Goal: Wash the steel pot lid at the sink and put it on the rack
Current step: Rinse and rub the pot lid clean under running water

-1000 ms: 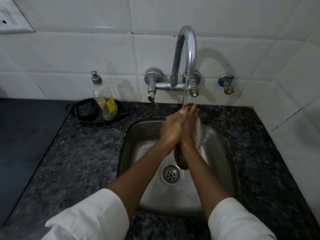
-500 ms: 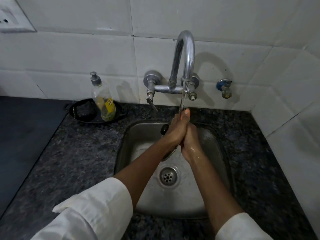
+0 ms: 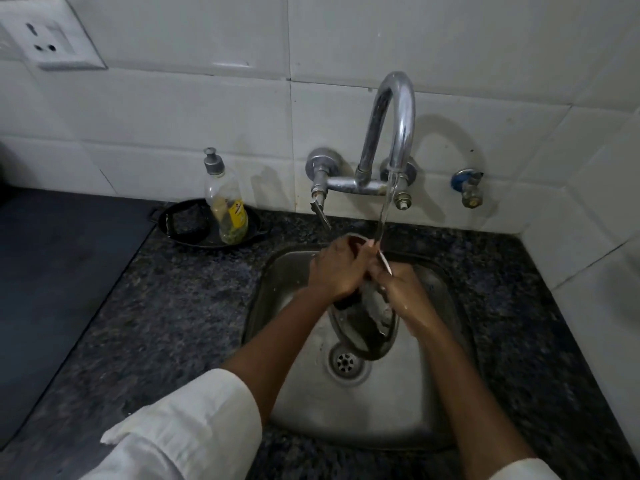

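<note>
I hold the steel pot lid point(image 3: 372, 332) on edge over the steel sink point(image 3: 408, 403), tilted, its lower rim near the drain point(image 3: 346, 363). My left hand point(image 3: 337, 270) presses on the lid's left face, covering its upper part. My right hand point(image 3: 403, 292) grips the right side of the rim. Water runs from the curved tap point(image 3: 393, 133) onto the lid's top edge between my hands. No rack is in view.
A soap bottle point(image 3: 227, 206) stands in a black dish point(image 3: 207, 225) on the dark granite counter point(image 3: 180, 306) left of the sink. A second valve point(image 3: 467, 187) is on the tiled wall at the right. A wall socket point(image 3: 48, 43) sits at upper left.
Both hands have turned the lid under the water; more of its lower face now shows toward the drain. The camera view has dropped a little.
</note>
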